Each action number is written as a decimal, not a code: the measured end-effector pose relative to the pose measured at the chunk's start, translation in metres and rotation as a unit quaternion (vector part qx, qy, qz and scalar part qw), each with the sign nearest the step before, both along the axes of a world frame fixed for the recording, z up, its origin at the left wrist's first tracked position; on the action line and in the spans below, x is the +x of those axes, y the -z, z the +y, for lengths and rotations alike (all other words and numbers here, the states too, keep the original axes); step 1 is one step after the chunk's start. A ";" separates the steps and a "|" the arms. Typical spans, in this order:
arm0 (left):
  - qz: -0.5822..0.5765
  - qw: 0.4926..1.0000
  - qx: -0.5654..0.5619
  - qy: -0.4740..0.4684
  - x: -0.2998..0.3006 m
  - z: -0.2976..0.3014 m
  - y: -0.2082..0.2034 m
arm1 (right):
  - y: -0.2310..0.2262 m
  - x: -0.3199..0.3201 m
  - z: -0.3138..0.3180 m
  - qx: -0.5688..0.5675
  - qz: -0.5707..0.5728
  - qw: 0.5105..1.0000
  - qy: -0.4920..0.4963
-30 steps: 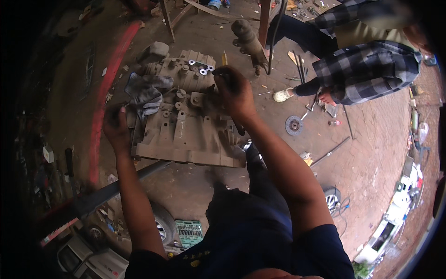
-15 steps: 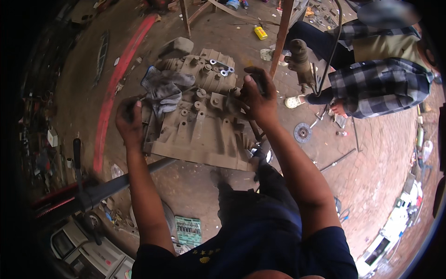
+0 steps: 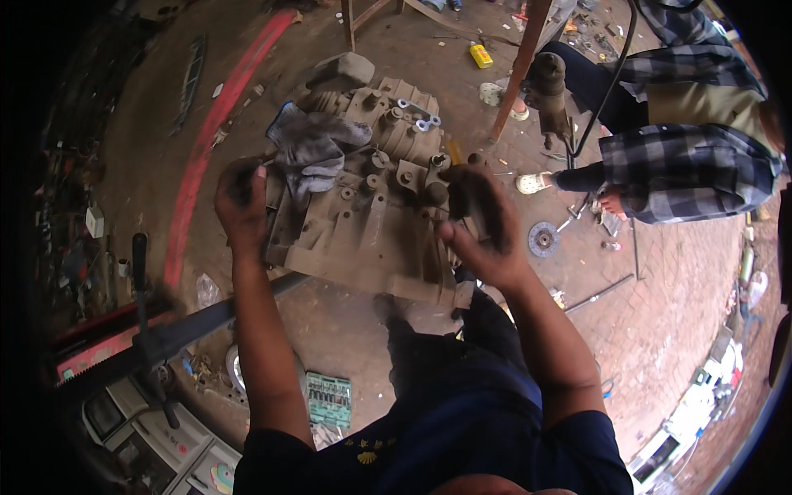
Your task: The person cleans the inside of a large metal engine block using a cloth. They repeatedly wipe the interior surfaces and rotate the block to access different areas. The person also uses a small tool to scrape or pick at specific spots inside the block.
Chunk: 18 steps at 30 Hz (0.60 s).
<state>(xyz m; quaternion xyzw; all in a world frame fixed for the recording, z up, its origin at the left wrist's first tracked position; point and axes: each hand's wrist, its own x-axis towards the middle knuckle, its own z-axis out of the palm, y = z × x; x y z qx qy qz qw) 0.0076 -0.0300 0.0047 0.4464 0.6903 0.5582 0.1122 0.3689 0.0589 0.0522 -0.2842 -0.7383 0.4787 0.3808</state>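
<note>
A dusty metal gearbox (image 3: 355,227) stands in front of me, with ribs, bolt holes and several round bosses. Over its upper left part a grey work glove (image 3: 318,153) with a blue cuff lies crumpled. My left hand (image 3: 242,206) is curled at the gearbox's left edge, close to the glove; its dark, dirty fingers hide what they may grip. At the gearbox's right side, my right hand (image 3: 495,227) has its thumb and fingers spread apart, with nothing visible in it. A small shiny metal bracket (image 3: 421,115) rests on top of the housing, toward its far end.
A dark bar (image 3: 206,322) crosses at lower left, near a green tool case (image 3: 328,400). A person in a checked shirt (image 3: 685,169) is at right, past a brown post (image 3: 521,70) and a dusty cylindrical part (image 3: 549,87). A clutch disc (image 3: 543,239) lies on the floor.
My right hand has come back toward me and slightly right, along the gearbox's side. My left hand has barely shifted. The gearbox and surroundings sit a little farther right in the picture.
</note>
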 end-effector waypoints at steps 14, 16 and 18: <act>0.011 1.000 -0.012 0.008 0.001 0.002 -0.004 | -0.034 -0.045 -0.027 0.018 -0.121 0.988 -0.095; 0.015 1.000 -0.009 0.005 0.002 0.003 -0.005 | -0.049 -0.058 -0.013 0.018 -0.200 0.973 -0.115; 0.014 1.000 -0.005 -0.001 0.001 0.003 -0.003 | -0.052 -0.078 0.003 0.072 -0.247 0.954 -0.155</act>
